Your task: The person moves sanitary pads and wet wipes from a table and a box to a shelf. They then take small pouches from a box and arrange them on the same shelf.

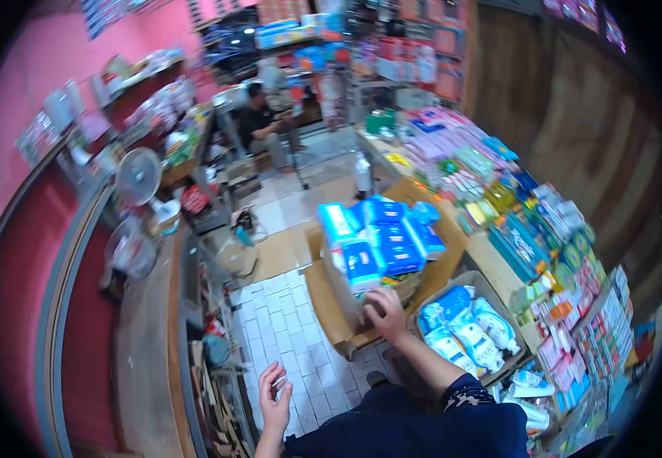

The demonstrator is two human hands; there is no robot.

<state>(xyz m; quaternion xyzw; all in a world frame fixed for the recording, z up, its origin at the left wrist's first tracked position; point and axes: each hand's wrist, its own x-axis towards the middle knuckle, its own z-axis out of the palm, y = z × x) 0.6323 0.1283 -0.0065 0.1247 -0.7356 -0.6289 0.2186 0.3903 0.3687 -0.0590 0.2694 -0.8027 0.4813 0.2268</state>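
Note:
In the middle stands a cardboard box (329,305) with its flaps folded out, piled high with blue-and-white packs (381,238). My right hand (383,313) reaches over the near side of the box, fingers apart and slightly bent, just below the nearest packs. It overlaps the box's near edge in this view, and no pack shows in its grasp. My left hand (275,395) is lower left above the tiled floor, loosely curved with the fingers apart and nothing in it.
A bin (516,362) of white-and-blue pouches (474,336) stands to the right of the box. Along the right runs a counter full of packaged goods (518,244). A wooden counter (148,336) and a fan (138,175) are at left. A person (264,126) sits at the back.

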